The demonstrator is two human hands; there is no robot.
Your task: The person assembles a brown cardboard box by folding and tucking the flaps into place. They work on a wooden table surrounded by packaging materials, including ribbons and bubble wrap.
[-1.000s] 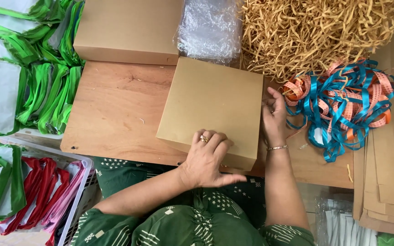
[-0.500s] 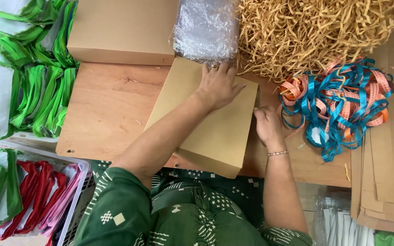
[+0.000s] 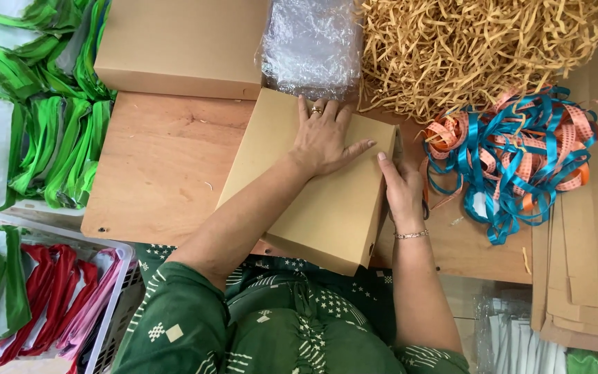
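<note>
- The left hand (image 3: 323, 138) lies flat, fingers spread, on the far end of the tan cardboard box (image 3: 313, 201); it presses down and grasps nothing.
- The right hand (image 3: 401, 190) cups the box's right side wall, thumb up along the edge. How firmly it grips cannot be told, since the fingers are partly hidden behind the wall.
- The box rests tilted on the wooden board (image 3: 153, 166), its near corner overhanging the person's lap.
- Just beyond it lie a bubble-wrap bundle (image 3: 313, 45) and a second closed box (image 3: 181, 45); paper shred (image 3: 479, 48) and a tangle of blue and orange ribbon (image 3: 520, 152) sit to the right.
- To do this well, the person should probably keep the flat palm steady while the side hand squares the wall, with even pressure to avoid denting the lid.
</note>
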